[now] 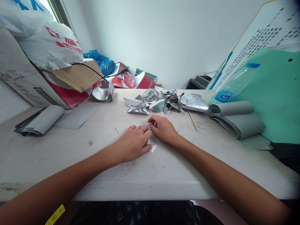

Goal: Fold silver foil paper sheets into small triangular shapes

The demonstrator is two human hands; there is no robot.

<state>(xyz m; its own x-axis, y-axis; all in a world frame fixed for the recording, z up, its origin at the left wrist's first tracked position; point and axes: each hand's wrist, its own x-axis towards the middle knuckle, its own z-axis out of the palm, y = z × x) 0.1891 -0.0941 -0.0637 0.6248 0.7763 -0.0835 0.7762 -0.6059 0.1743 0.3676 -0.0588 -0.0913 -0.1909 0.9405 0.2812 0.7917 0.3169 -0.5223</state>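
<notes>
Both hands work close together at the middle of the white table, on a small folded piece of silver foil paper (152, 139). With its fingers curled down on the paper's left side, my left hand (134, 142) wears a ring and covers part of it. My right hand (163, 128) pinches the paper's far end between thumb and bent fingers. A shiny tip of the foil shows near the left thumb. Just beyond the hands lies a pile of folded silver foil shapes (157, 104).
Grey paper stacks lie folded at left (43, 120) and right (236, 120). A flat grey sheet (76, 117), a foil roll (103, 93), a wooden stick (193, 120) and a plastic bottle (236, 82) are around. A cardboard box (35, 81) stands at left, a green board (278, 93) at right.
</notes>
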